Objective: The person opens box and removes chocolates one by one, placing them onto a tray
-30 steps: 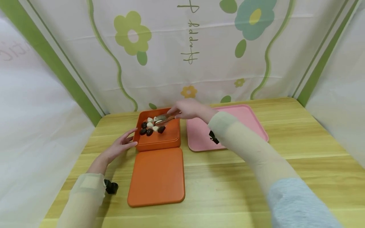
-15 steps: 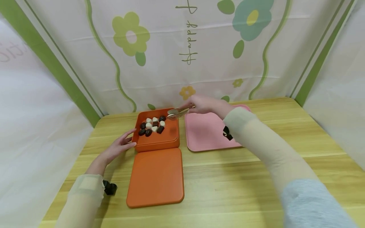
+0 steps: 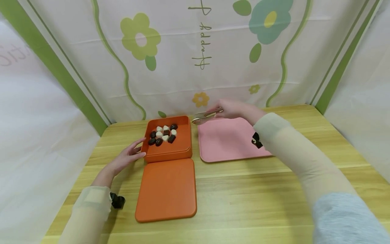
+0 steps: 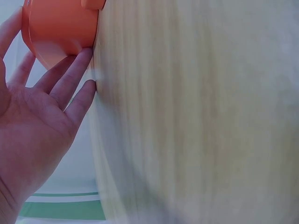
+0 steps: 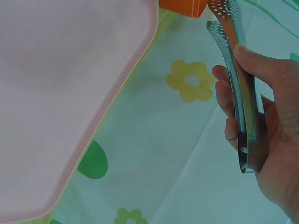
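Note:
My right hand (image 3: 230, 109) holds perforated metal tongs (image 3: 203, 117) above the back left edge of the pink tray (image 3: 228, 144). In the right wrist view, thumb and fingers grip the tongs (image 5: 244, 93) along their arms; the tips run to the frame's top, and whether they hold anything I cannot tell. An orange box (image 3: 169, 157) stands left of the tray, with several dark and white chocolate-like pieces (image 3: 159, 134) inside. At the box's left side my left hand (image 3: 126, 157) is spread, its fingertips against the wall, as the left wrist view also shows.
An orange lid (image 3: 167, 189) lies flat on the wooden table (image 3: 243, 200) in front of the box. Behind the table hangs a white cloth (image 3: 176, 61) with printed flowers, and more cloth closes off both sides.
My right hand has carried the tongs rightward, out of the box and over to the tray's back left edge. The left hand stays against the box.

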Tool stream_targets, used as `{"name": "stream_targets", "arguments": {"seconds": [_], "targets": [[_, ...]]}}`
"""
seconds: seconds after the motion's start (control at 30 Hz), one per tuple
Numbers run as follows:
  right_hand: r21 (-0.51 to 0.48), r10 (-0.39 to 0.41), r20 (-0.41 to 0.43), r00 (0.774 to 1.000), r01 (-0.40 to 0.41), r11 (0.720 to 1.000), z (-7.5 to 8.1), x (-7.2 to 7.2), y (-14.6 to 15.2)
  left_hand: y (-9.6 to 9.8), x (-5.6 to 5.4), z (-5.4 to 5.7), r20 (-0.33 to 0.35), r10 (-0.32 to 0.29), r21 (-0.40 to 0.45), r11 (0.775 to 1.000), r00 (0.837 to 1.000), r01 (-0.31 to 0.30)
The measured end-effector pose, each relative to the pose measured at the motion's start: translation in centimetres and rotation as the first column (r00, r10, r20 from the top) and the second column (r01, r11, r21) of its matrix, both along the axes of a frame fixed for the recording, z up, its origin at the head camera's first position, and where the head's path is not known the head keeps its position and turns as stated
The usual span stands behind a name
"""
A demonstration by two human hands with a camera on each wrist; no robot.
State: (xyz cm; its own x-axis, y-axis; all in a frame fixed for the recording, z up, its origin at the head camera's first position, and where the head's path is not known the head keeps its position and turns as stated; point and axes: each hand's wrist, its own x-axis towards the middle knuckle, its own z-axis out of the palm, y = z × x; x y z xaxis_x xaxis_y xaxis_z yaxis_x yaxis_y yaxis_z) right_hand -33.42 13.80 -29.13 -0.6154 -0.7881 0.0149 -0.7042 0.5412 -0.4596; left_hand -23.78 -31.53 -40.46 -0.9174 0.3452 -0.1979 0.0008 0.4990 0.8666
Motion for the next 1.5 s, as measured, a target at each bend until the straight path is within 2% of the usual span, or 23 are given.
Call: {"name": "stream_targets", "arguments": {"seconds": [0.27,0.57,0.7,0.93,1.17,1.5], "targets": [[0.037,-0.082,-0.026,0.996,0.083,0.996,-0.3,-0.2,1.5,0.0,-0.1,0.0,0.0,-0.003,0.015,1.0,1.0,0.003],[0.056,-0.075,-0.047,0.996,0.078,0.995,-1.2,-1.0,2.6,-0.1,0.1,0.2,0.007,0.0,0.013,1.0,1.0,0.0],[0.089,-0.104,-0.078,0.992,0.111,0.99,-1.5,-1.0,2.9,-0.1,0.1,0.2,0.008,0.002,0.01,1.0,1.0,-0.002],[0.115,-0.147,-0.084,0.986,0.156,0.981,-2.6,-1.4,3.2,-0.2,0.0,0.2,-0.002,-0.001,0.002,1.0,1.0,0.001],[0.149,-0.137,-0.071,0.988,0.146,0.978,-3.7,-1.7,3.1,-0.1,0.1,0.2,-0.01,0.0,-0.003,1.0,1.0,0.0],[0.198,-0.176,-0.094,0.98,0.191,0.961,-5.3,-2.4,2.8,0.2,0.2,0.2,-0.001,-0.002,0.007,1.0,1.0,0.002]]}}
